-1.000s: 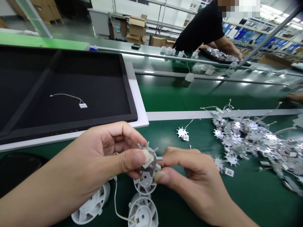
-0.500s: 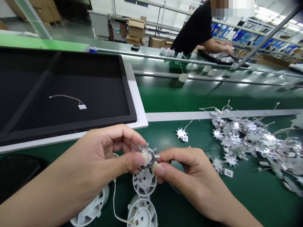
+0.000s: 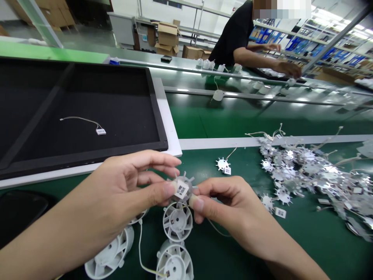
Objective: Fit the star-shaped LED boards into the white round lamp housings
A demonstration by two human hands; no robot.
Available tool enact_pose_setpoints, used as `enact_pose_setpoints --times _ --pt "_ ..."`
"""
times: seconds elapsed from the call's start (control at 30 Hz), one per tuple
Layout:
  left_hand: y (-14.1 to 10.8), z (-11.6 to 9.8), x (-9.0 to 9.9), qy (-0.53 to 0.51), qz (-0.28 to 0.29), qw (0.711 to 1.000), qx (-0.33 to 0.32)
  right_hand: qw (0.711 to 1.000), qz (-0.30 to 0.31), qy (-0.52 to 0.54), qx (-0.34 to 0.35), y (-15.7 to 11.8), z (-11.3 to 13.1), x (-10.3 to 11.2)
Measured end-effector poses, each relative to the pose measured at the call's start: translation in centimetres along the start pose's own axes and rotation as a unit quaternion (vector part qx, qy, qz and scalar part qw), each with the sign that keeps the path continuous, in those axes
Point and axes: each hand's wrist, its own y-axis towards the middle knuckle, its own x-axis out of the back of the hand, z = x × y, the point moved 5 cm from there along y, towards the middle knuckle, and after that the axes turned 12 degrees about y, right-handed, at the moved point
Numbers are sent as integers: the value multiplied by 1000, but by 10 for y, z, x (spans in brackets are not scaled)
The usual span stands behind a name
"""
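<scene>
My left hand [image 3: 136, 182] pinches a silver star-shaped metal piece [image 3: 186, 182] between thumb and fingers, and a white label with a printed code [image 3: 181, 189] shows on it. From the other side my right hand [image 3: 224, 202] grips the same piece's edge with thumb and forefinger, a thin wire hanging below. Directly beneath the hands is a white round fan housing [image 3: 177, 221]. A second white housing [image 3: 175, 262] touches it from below, with a white cable at its hub. Another housing [image 3: 112, 252] lies under my left forearm.
A heap of silver star pieces [image 3: 314, 167] covers the right side; one lone star piece [image 3: 222, 164] lies nearer. At left, a black tray [image 3: 116, 112] holds a small labelled part [image 3: 100, 132]. Across the line, a person [image 3: 233, 39] handles parts.
The star piece has turned so its label faces up, and my left fingers have loosened and straightened slightly. The other person's arm has reached out to the right. A white part on the line has shifted left.
</scene>
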Motion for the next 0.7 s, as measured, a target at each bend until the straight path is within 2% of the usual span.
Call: enact_pose_setpoints --times 0.13,0.23,0.3,0.37,0.4,0.47,0.57,0.63,0.7 --pt "4 4 11 106 -60 991 -49 1000 -6 -15 15 5 0 5" --pt "2 -5 18 197 -110 969 -103 1000 -18 -10 22 7 1 9" --pt "-1 -9 19 234 -122 960 -91 999 -33 -13 35 7 4 13" --pt "-3 -10 15 252 -94 961 -63 997 -52 -21 47 6 8 17" --pt "-4 -10 11 259 -71 961 -70 997 -60 -23 50 6 9 19" --pt "-5 -13 2 273 -28 951 -140 996 -73 -21 51 7 11 22" --pt "-9 -14 -10 309 22 914 -262 995 -82 -5 47 8 12 24" --pt "-9 -9 -13 337 38 899 -277 995 -85 3 42 9 11 24" --pt "-8 -5 -13 358 40 895 -263 996 -82 9 35 10 10 23"
